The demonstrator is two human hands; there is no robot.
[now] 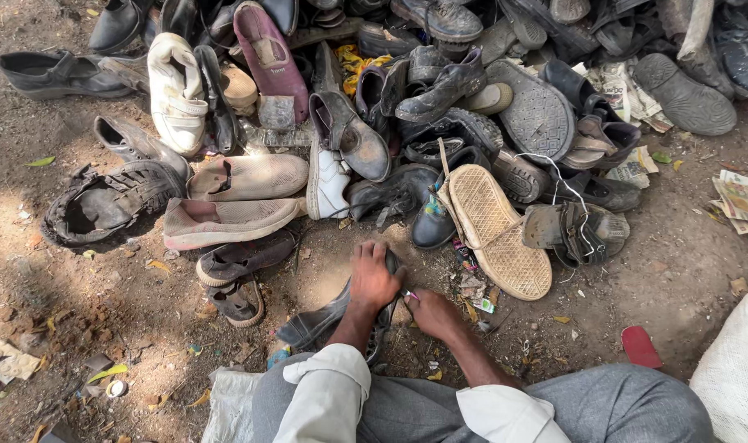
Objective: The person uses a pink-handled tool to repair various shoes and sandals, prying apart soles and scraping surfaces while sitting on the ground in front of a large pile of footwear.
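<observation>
Ground: bare dirt (86, 295) is seen outdoors, littered with dry leaves and scraps, dappled with sun and shade.
Pile: a heap of worn shoes (439, 90) is spread along the far edge of the ground, from left to right.
Nearer pieces: a woven tan sole (497, 234) is laid upside down just right of the hands; a pink slip-on (226, 220) and a small dark sandal (236, 301) are set to their left.
Work piece: a dark shoe (320, 320) is laid on the dirt at the near middle, just ahead of the knees, its toe pointing to the near left.
Left hand (374, 275): pressed palm-down over the shoe's far end, fingers curled over it; the shoe is pinned rather than lifted.
Right hand (431, 312): closed around a small tool (408, 294) whose tip is brought to the shoe's edge beside the left hand; the kind of tool cannot be told.
Clothing: white rolled sleeves (329, 385) and grey trousers (612, 402) are seen at the near edge.
Other items: a red scrap (639, 346) and a white sack (739, 369) are placed at the near right; folded newspapers (743, 201) at the right edge.
Risk: the tool tip is held close to the left fingers, so a slip could probably nick them.
Risk: the shoe is held from one end only, so it may twist on loose dirt under pressure.
</observation>
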